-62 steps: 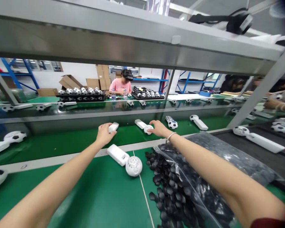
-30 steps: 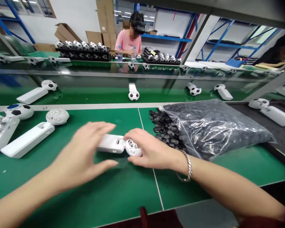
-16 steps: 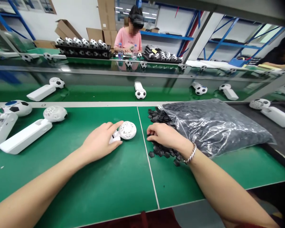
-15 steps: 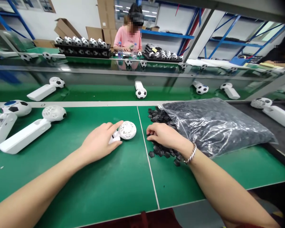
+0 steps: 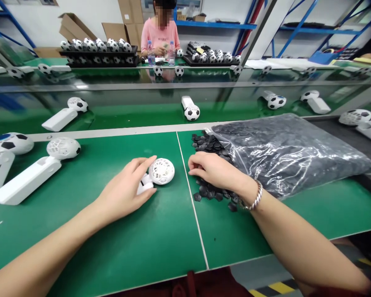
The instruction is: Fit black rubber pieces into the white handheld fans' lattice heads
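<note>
White device: lies on the green tabletop (image 5: pixel 120 247), left of the white line (image 5: pixel 191 198), between the far and near edges; its openwork round head (image 5: pixel 162 171) sticks out past the left fingertips, pointing right.
Left fingers: clamped on the device's handle, forefinger along the far side by the neck, thumb on the near side; the palm hides the rest of the handle.
Left hand: the left hand (image 5: pixel 120 192) reaches in from the near left corner, back of the hand up.
Right fingers: curled, thumb and forefinger tips close together, just right of the line; cannot tell whether they pinch anything.
Right hand: the right hand (image 5: pixel 214 171) is palm down over the black pieces (image 5: pixel 208 142), forearm coming from the near right, a bracelet (image 5: pixel 259 196) at the wrist.
Beside it: a clear bag (image 5: pixel 293 152) of black pieces, toward the far right corner.
</note>
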Tool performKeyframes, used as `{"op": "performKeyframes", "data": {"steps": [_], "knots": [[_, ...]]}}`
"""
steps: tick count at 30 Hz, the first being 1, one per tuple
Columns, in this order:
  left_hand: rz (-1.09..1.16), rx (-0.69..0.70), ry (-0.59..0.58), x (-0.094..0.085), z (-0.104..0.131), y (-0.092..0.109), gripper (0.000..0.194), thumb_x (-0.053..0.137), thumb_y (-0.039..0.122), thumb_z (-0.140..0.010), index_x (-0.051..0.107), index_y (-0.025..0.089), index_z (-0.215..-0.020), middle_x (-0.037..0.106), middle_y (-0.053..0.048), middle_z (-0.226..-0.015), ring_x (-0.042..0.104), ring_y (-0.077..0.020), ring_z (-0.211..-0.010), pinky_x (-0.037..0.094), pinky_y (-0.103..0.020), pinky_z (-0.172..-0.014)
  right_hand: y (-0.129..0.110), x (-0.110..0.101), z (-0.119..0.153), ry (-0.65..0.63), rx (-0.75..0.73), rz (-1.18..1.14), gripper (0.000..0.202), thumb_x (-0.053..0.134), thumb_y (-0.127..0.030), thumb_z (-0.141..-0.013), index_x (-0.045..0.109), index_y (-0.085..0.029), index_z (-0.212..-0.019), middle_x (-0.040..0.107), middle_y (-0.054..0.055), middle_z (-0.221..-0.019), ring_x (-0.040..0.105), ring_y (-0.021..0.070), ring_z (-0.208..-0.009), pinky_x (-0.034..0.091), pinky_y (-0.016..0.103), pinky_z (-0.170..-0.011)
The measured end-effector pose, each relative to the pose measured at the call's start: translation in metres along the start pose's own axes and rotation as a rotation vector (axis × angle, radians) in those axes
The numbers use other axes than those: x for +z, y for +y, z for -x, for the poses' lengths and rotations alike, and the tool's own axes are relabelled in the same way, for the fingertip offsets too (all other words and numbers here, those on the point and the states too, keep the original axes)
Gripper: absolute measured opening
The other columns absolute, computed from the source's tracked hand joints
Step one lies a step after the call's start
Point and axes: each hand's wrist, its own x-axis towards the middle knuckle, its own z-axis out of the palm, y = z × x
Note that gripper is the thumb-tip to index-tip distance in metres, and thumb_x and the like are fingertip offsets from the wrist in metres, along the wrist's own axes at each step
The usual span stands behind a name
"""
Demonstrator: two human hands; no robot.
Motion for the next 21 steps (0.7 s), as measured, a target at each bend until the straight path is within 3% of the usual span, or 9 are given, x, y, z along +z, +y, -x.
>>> {"op": "performKeyframes", "data": {"steps": [4,8,11,16,21], "knots": [[0.097,0.039,0.018,-0.002,-0.012,0.005,0.069,0.053,0.033,-0.075,0.021,0.026,-0.136,0.033,-0.006,-0.134,0.039,-0.0254,-0.119,0.039,-0.038,-0.095,-0.011,0.003,0.003,0.150,-0.107,-0.248,0.005,0.056,-0.019,-0.080,0.055,-0.017,-0.075,0.059,-0.001,-0.072,0.052,0.0099,-0.064,0.041,0.022,-0.060],[0.138,0.082,-0.001,-0.001,-0.027,0.009,0.065,0.060,0.037,-0.071,0.037,0.024,-0.129,0.047,-0.006,-0.123,0.046,-0.0261,-0.111,0.040,-0.038,-0.092,-0.019,0.010,0.006,0.219,-0.246,-0.349,0.006,0.055,-0.014,-0.080,0.059,-0.018,-0.080,0.063,-0.001,-0.079,0.056,0.0100,-0.074,0.044,0.022,-0.069],[0.194,0.071,0.007,0.003,-0.029,0.009,0.062,0.063,0.039,-0.068,0.044,0.022,-0.124,0.052,-0.005,-0.118,0.049,-0.0243,-0.107,0.041,-0.036,-0.091,-0.022,0.019,0.007,0.239,-0.362,-0.304,0.011,0.051,-0.013,-0.082,0.061,-0.019,-0.084,0.063,0.001,-0.083,0.056,0.0112,-0.079,0.045,0.025,-0.074],[0.254,0.043,0.010,0.007,-0.026,0.008,0.069,0.067,0.042,-0.064,0.043,0.021,-0.125,0.051,-0.006,-0.121,0.049,-0.0239,-0.109,0.040,-0.037,-0.092,-0.026,0.034,0.006,0.285,-0.552,-0.072,0.019,0.043,-0.017,-0.087,0.062,-0.020,-0.087,0.063,0.004,-0.087,0.052,0.0150,-0.079,0.042,0.030,-0.070],[0.341,0.065,-0.001,0.008,-0.026,0.006,0.073,0.071,0.041,-0.061,0.043,0.022,-0.125,0.051,-0.005,-0.122,0.050,-0.0236,-0.108,0.040,-0.035,-0.092,-0.031,0.043,0.003,0.360,-0.597,0.059,0.020,0.040,-0.020,-0.089,0.060,-0.019,-0.089,0.063,0.005,-0.083,0.052,0.0169,-0.077,0.040,0.032,-0.067]]}}
